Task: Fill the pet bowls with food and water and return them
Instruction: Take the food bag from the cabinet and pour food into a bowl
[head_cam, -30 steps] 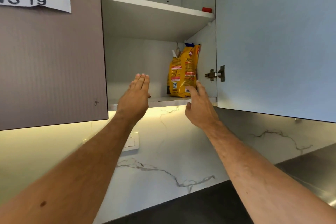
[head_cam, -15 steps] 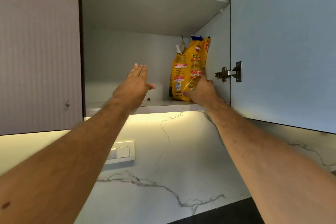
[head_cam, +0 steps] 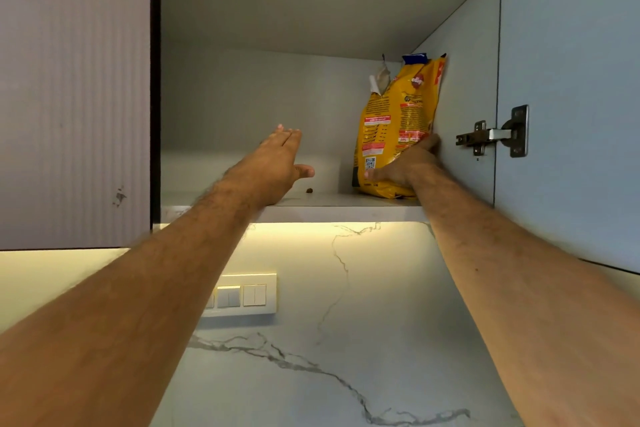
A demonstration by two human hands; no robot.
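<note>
Your right hand (head_cam: 403, 166) now grips the food bag (head_cam: 394, 128); your left hand (head_cam: 273, 163) reaches in open and empty.

A moment ago the right hand was short of the bag; it has since closed on its lower edge, so lifting out comes next. The bag stands upright on the cabinet shelf (head_cam: 311, 210) against the right wall, one kibble (head_cam: 309, 190) lying beside it. Marble backsplash (head_cam: 346, 340) below; no bowls in view.

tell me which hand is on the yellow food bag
The right hand, gripping the yellow food bag low on its right side; the left hand is flat, open, apart from it.
</note>
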